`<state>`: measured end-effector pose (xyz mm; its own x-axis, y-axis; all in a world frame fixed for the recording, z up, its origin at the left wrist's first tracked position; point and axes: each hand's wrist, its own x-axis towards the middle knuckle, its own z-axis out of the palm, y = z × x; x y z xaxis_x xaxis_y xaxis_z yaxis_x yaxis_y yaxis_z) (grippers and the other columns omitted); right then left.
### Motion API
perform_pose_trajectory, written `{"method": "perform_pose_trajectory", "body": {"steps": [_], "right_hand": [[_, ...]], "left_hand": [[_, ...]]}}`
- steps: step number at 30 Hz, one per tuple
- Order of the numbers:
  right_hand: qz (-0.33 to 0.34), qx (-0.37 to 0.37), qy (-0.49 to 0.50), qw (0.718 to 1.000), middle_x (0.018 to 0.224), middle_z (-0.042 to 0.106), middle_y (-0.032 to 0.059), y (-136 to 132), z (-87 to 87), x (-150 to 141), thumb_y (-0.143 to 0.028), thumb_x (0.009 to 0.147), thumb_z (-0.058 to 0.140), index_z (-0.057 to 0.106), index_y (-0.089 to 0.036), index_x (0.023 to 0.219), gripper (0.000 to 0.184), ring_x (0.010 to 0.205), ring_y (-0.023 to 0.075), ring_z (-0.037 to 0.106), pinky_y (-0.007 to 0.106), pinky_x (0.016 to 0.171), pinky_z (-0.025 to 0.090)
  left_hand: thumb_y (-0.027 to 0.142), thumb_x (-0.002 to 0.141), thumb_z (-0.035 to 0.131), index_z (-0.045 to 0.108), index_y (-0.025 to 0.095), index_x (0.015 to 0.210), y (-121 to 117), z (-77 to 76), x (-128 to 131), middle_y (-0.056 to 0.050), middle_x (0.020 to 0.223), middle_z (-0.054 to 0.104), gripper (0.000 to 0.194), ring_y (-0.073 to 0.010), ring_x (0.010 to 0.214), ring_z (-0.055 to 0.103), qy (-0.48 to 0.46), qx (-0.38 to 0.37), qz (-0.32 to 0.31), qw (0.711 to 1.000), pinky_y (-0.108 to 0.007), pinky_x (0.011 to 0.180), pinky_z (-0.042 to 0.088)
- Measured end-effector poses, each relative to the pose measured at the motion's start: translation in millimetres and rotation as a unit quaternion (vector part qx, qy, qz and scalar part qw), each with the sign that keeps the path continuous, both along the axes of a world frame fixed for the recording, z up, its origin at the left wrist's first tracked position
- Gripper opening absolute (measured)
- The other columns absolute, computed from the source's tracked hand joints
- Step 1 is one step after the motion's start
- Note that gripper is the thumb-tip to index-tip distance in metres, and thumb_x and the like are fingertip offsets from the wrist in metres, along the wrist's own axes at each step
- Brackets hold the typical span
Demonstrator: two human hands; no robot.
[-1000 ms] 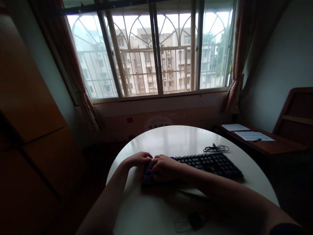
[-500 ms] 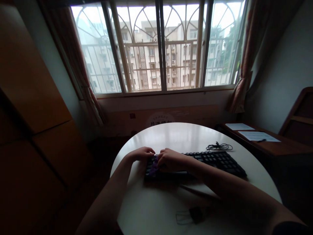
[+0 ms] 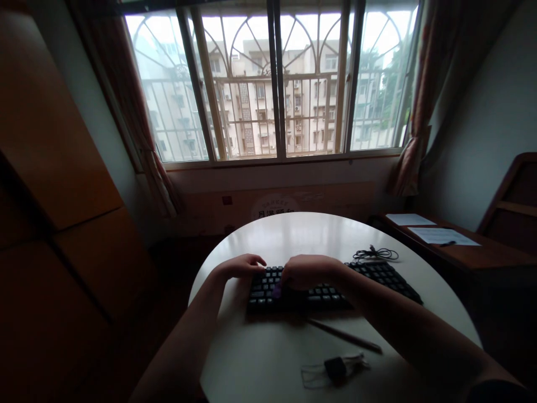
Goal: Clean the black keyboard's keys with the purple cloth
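Note:
A black keyboard [image 3: 260, 294] lies on the round white table [image 3: 268, 358]. My left hand [image 3: 243, 265] is at its far left corner, the fingers and thumb closed about the edge. Over the left-middle keys, my right hand [image 3: 308, 271] is curled in a fist around a crumpled purple cloth [image 3: 277, 290]. Only a small end of the cloth shows below the fingers, against the keys. The right hand and forearm hide the middle of the keyboard.
Nearer me lie a thin dark stick [image 3: 346, 336] and a small black block with wire loops [image 3: 335, 369]. A coiled black cable [image 3: 375, 254] rests behind the keyboard. To the right, a brown wooden table [image 3: 499, 249] bears paper sheets [image 3: 443, 235] and a pen [image 3: 448, 243].
My right hand has moved right across the keys with the purple cloth, baring the leftmost keys. Less of the cloth shows. My left hand stays at the corner.

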<state>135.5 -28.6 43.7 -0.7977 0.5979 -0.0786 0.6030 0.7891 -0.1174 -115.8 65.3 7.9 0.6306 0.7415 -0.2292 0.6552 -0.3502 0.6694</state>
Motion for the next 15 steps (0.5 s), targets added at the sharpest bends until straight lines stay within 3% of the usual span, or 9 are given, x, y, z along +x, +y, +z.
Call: {"method": "perform_pose_trajectory", "body": {"steps": [3, 7, 9, 12, 13, 15], "right_hand": [[-0.038, -0.019, -0.031, 0.999, 0.083, 0.077, 0.0050, 2, 13.1, 16, -0.016, 0.080, 0.056, 0.078, -0.019, 0.104, 0.033, 0.058, 0.0130, 0.055, 0.023, 0.055, 0.036], [-0.066, -0.031, 0.005, 0.997, 0.074, 0.075, 0.0032, 8, 27.0, 36, -0.028, 0.082, 0.062, 0.080, -0.018, 0.093, 0.023, 0.057, 0.0123, 0.055, 0.023, 0.055, 0.035], [-0.100, 0.024, 0.080, 0.992, 0.078, 0.076, 0.0027, 9, 30.3, 40, -0.029, 0.082, 0.064, 0.080, -0.020, 0.094, 0.022, 0.063, 0.0136, 0.060, 0.023, 0.060, 0.037], [-0.164, 0.178, 0.179, 0.954, 0.081, 0.075, 0.0067, 7, 25.2, 31, -0.029, 0.087, 0.061, 0.078, -0.020, 0.097, 0.022, 0.073, 0.0177, 0.063, 0.025, 0.066, 0.038], [-0.158, 0.201, 0.183, 0.949, 0.080, 0.075, 0.0077, 6, 20.6, 25, -0.030, 0.088, 0.060, 0.078, -0.019, 0.096, 0.022, 0.073, 0.0184, 0.063, 0.026, 0.067, 0.038], [-0.083, 0.170, 0.151, 0.970, 0.077, 0.075, 0.0064, 2, 9.1, 11, -0.030, 0.088, 0.061, 0.078, -0.021, 0.094, 0.021, 0.070, 0.0170, 0.063, 0.026, 0.066, 0.038]], "left_hand": [[0.059, 0.074, 0.071, 0.062, 0.014, 0.124, 0, 1.6, 0, -0.009, 0.105, 0.068, 0.068, -0.0264, 0.096, 0.062, 0.006, 0.002, -0.020, 1.000, -0.031, 0.080, 0.047], [0.051, 0.070, 0.078, 0.060, 0.018, 0.130, -4, 4.5, 2, -0.010, 0.125, 0.063, 0.071, -0.0296, 0.116, 0.056, -0.001, 0.042, -0.045, 0.998, -0.033, 0.096, 0.043], [0.047, 0.068, 0.081, 0.059, 0.021, 0.132, -7, 5.8, 5, -0.009, 0.135, 0.058, 0.072, -0.0301, 0.123, 0.052, -0.007, 0.057, -0.062, 0.996, -0.034, 0.103, 0.039], [0.042, 0.066, 0.084, 0.055, 0.023, 0.136, -11, 6.9, 8, -0.007, 0.139, 0.056, 0.078, -0.0297, 0.126, 0.051, -0.009, 0.044, -0.077, 0.996, -0.034, 0.105, 0.038], [0.042, 0.065, 0.084, 0.054, 0.023, 0.137, -12, 7.1, 8, -0.007, 0.139, 0.056, 0.080, -0.0296, 0.126, 0.051, -0.007, 0.034, -0.078, 0.996, -0.034, 0.104, 0.039], [0.041, 0.064, 0.085, 0.053, 0.022, 0.138, -13, 7.8, 8, -0.008, 0.139, 0.056, 0.083, -0.0297, 0.126, 0.051, -0.006, 0.013, -0.081, 0.997, -0.034, 0.104, 0.040]]}}
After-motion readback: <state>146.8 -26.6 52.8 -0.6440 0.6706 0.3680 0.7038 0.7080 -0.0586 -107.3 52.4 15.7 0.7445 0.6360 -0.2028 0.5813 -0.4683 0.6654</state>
